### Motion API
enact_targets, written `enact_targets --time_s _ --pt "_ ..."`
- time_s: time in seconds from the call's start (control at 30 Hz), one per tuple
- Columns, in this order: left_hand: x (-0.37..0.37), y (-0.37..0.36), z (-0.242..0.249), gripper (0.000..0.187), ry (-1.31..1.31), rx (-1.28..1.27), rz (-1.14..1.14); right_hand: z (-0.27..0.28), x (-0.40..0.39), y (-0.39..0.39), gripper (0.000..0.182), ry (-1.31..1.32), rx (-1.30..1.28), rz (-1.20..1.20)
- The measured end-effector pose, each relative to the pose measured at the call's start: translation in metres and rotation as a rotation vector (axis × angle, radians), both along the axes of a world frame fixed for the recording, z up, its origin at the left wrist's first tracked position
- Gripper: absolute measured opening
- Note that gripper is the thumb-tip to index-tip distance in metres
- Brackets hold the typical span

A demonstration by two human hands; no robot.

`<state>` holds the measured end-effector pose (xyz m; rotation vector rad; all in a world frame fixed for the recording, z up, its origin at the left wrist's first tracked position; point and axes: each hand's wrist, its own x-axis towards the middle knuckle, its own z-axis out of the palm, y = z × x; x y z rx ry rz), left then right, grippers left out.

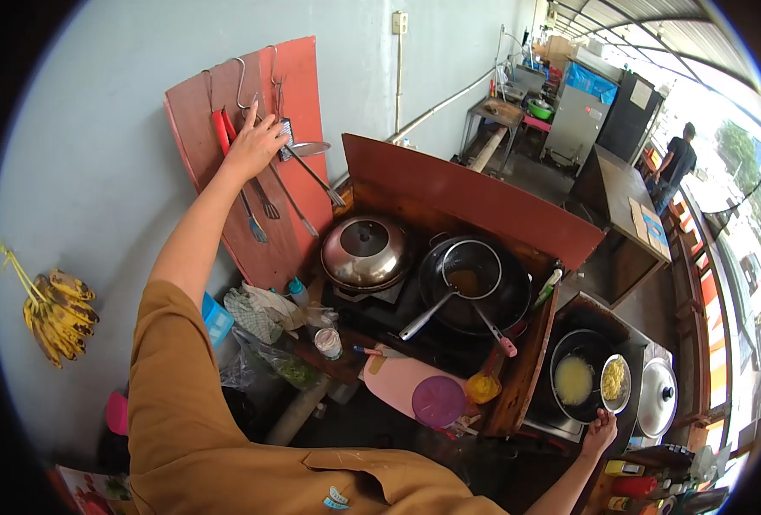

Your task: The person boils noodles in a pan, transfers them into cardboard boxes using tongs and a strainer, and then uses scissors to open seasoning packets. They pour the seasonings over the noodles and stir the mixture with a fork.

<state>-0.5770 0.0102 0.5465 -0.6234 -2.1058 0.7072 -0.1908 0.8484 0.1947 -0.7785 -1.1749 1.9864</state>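
My left hand [255, 144] is raised to the hooks on a red-brown board. Its index finger points up, and the other fingers close around the upper part of a long-handled metal utensil [316, 178] with a slotted-looking end, which slants away to the lower right. Beside it hang red-handled tongs [223, 130], a small grater [287, 134] and a slotted spatula [269, 209]. At the lower right, my right hand [602, 432] grips the rim of a small metal bowl [627, 396] of yellow noodle-like food. This bowl is at the right edge of a black wok [555, 360] with pale yellowish liquid.
A lidded pan [365, 251] and a large wok [442, 319] with a ladle [425, 316] sit on the stove behind a red panel [466, 197]. A pink cutting board [387, 384] and a purple lid [438, 401] lie in front. Another person [677, 163] stands far right.
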Motion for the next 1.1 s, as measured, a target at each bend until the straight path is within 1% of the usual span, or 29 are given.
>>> enact_targets --time_s 0.03,0.1,0.23,0.3,0.37,0.43,0.5,0.57,0.6,0.73,0.8,0.83,0.9,0.97,1.0,1.1 --pt "0.002 0.002 -0.005 0.016 -0.012 -0.004 -0.008 -0.003 -0.001 0.002 0.021 -0.002 0.003 -0.012" --pt "0.008 0.006 -0.01 0.015 -0.121 -0.046 0.094 -0.005 0.002 0.004 0.021 -0.014 0.001 -0.022" --pt "0.018 0.021 0.005 0.015 -0.125 -0.066 0.099 0.004 0.0 0.009 0.022 -0.054 0.013 -0.022" --pt "0.017 0.029 0.022 0.01 0.041 -0.036 -0.075 0.011 0.0 0.011 0.018 -0.048 0.015 -0.019" --pt "0.009 0.03 0.041 0.009 0.073 -0.023 -0.099 0.009 0.0 0.02 0.019 -0.038 0.043 0.001" --pt "-0.005 0.026 0.055 0.014 0.037 -0.023 0.016 0.015 0.001 0.022 0.019 -0.057 0.018 -0.027" --pt "-0.011 0.021 0.059 0.013 0.061 -0.022 -0.005 0.013 0.003 0.025 0.02 -0.058 0.034 -0.017" --pt "-0.006 0.02 0.061 0.016 -0.139 0.081 0.141 0.011 0.005 0.031 0.02 -0.061 0.053 -0.006" --pt "-0.007 0.013 0.055 0.019 -0.157 0.093 0.153 0.009 0.005 0.033 0.021 -0.059 0.043 0.009" --pt "0.004 0.002 0.035 0.019 -0.156 0.082 0.136 -0.002 0.003 0.042 0.021 -0.06 0.03 0.017" --pt "0.018 0.005 0.032 0.017 -0.14 0.007 0.206 0.006 0.004 0.037 0.021 -0.07 0.036 0.007" --pt "0.022 0.004 0.031 0.017 -0.144 0.002 0.185 0.013 0.001 0.03 0.021 -0.085 0.022 0.016" --pt "0.029 0.004 0.028 0.014 -0.1 -0.072 0.276 0.019 -0.001 0.026 0.021 -0.104 0.004 0.01" --pt "0.034 0.003 0.026 0.015 -0.103 -0.07 0.275 0.015 -0.003 0.028 0.02 -0.084 0.008 0.063" --pt "0.037 0.005 0.024 0.016 -0.105 -0.066 0.29 0.016 -0.004 0.028 0.02 -0.09 0.006 0.051" --pt "0.053 0.018 0.009 0.019 -0.061 -0.045 0.233 0.017 -0.007 0.025 0.019 -0.084 -0.011 0.073"
